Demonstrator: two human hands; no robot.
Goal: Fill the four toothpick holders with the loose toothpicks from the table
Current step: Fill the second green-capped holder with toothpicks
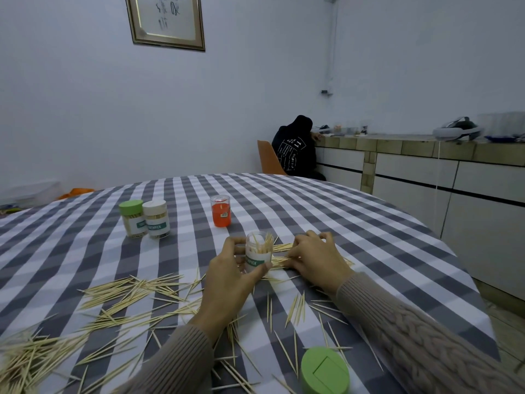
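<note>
Grey-and-white checked cloth covered the table [341, 211]; loose toothpicks [133, 291] lay scattered across its near side; the left hand [230, 275] gripped an open clear holder [257, 255], upright and partly filled; just right of it, the right hand [315, 258] had its fingers curled on a bundle of toothpicks [279, 261] lying on the cloth; farther back stood a green-capped holder [132, 218] touching a white-capped holder [156, 218], with an orange holder [220, 211] apart to the right; a green lid [325, 371] sat at the near edge.
</note>
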